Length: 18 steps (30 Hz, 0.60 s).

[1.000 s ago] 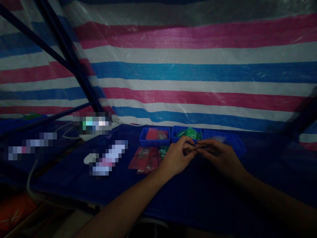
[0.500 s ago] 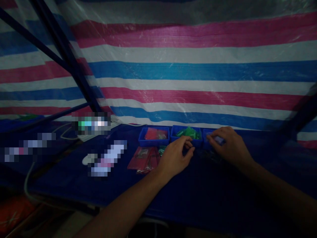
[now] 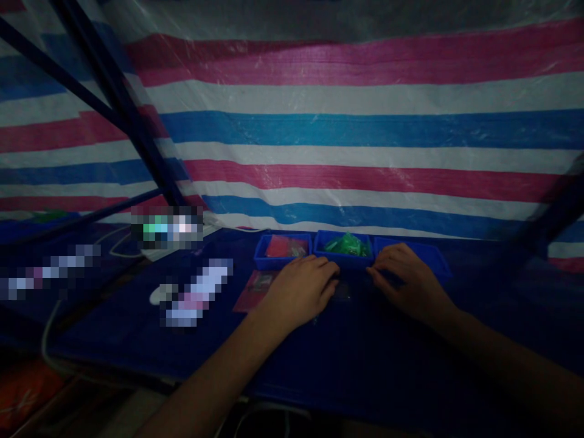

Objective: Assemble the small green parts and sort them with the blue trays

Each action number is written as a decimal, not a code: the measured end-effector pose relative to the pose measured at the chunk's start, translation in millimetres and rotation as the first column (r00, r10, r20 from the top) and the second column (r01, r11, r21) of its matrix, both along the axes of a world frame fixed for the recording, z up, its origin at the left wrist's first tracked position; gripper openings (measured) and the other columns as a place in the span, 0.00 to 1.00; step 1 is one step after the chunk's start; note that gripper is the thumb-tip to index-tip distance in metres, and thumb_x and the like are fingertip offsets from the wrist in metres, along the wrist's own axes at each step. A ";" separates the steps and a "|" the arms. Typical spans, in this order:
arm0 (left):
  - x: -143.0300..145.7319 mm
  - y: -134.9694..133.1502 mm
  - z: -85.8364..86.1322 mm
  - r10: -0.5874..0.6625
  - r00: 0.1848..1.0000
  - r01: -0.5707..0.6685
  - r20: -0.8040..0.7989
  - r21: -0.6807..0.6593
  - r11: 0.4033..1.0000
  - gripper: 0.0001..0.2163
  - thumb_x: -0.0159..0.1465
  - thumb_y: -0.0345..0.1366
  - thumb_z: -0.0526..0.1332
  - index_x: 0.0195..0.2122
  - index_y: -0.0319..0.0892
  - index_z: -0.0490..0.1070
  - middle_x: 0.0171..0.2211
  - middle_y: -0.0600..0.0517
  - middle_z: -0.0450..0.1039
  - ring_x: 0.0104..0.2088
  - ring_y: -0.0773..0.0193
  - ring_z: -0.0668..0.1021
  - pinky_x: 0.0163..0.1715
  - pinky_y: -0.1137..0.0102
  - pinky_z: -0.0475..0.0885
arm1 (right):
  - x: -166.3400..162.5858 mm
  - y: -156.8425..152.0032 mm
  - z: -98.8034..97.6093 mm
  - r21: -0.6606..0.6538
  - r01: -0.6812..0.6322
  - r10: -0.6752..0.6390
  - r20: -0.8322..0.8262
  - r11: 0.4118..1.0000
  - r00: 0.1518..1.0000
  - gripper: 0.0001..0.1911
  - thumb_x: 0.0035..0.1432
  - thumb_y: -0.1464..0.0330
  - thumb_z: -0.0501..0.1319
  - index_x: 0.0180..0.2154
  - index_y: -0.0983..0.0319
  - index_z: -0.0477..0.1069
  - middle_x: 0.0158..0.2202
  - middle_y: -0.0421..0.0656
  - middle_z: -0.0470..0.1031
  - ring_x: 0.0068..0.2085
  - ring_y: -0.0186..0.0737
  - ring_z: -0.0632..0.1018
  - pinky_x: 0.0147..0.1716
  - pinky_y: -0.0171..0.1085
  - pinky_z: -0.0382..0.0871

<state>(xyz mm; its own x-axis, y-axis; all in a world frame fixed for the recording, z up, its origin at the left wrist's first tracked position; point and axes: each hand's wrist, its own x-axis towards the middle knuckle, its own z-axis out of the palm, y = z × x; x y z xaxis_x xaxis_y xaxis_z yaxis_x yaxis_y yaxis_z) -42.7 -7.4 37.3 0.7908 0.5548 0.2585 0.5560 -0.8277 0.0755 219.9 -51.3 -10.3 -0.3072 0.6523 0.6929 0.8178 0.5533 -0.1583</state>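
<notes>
My left hand (image 3: 305,291) is low over the table with its fingers curled down and pressed together; what they hold, if anything, is hidden. By its fingertips lies a small clear packet (image 3: 342,293), dim and hard to make out. Red packets (image 3: 255,291) lie partly under that hand and wrist. To the right, my right hand (image 3: 406,280) is closed, thumb and fingers drawn together in front of the right blue tray (image 3: 431,260). Anything in its pinch is too small or dark to name.
A blue tray (image 3: 259,258) holds red packets, and a middle blue tray (image 3: 344,261) holds green packets (image 3: 347,244). Farther left are a round white object (image 3: 159,295), a blurred-out strip and a white power strip (image 3: 157,250). Metal posts and a striped sheet (image 3: 365,131) stand behind.
My left hand has moved left and a little nearer, covering more of the red packets. My right hand has come down and left from over the right tray to the table in front of it.
</notes>
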 end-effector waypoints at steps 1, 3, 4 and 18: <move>-10.3 -0.6 6.2 0.116 0.993 -0.116 -0.031 -0.005 0.993 0.10 0.72 0.38 0.57 0.49 0.43 0.74 0.44 0.45 0.79 0.46 0.51 0.81 0.45 0.59 0.74 | -0.4 -0.6 0.7 -0.003 -0.001 0.001 -0.006 1.000 1.000 0.06 0.68 0.69 0.63 0.35 0.58 0.73 0.35 0.45 0.79 0.41 0.49 0.77 0.46 0.51 0.71; -31.7 -0.6 13.6 0.331 0.938 -0.334 -0.105 -0.011 0.943 0.11 0.71 0.40 0.57 0.46 0.41 0.75 0.42 0.43 0.79 0.41 0.49 0.82 0.40 0.59 0.75 | -1.2 -1.8 2.0 -0.010 -0.007 0.007 -0.017 1.000 1.000 0.06 0.68 0.69 0.63 0.34 0.58 0.72 0.35 0.45 0.79 0.41 0.48 0.78 0.45 0.51 0.71; -41.8 0.3 14.5 0.411 0.901 -0.414 -0.140 0.006 0.910 0.11 0.71 0.39 0.57 0.44 0.39 0.75 0.42 0.41 0.80 0.40 0.48 0.82 0.40 0.58 0.75 | -1.8 -2.4 2.4 -0.013 -0.012 0.012 -0.023 1.000 1.000 0.07 0.68 0.69 0.63 0.34 0.58 0.72 0.35 0.45 0.79 0.41 0.48 0.78 0.45 0.51 0.71; -70.7 1.5 30.1 0.591 0.772 -0.592 -0.233 0.072 0.802 0.13 0.70 0.36 0.54 0.47 0.44 0.78 0.36 0.41 0.82 0.36 0.47 0.84 0.36 0.60 0.74 | -3.3 -4.3 1.2 -0.029 -0.022 0.020 -0.090 0.999 0.996 0.06 0.68 0.68 0.62 0.35 0.58 0.73 0.35 0.44 0.78 0.41 0.47 0.78 0.46 0.50 0.72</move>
<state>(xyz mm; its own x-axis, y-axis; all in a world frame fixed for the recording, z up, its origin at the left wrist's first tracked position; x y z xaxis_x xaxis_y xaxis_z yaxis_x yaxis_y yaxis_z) -113.4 -6.0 67.5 0.3414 0.9339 0.1060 0.9371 -0.3294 -0.1156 216.6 -55.7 -9.1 -0.2587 0.6670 0.6987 0.7880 0.5641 -0.2468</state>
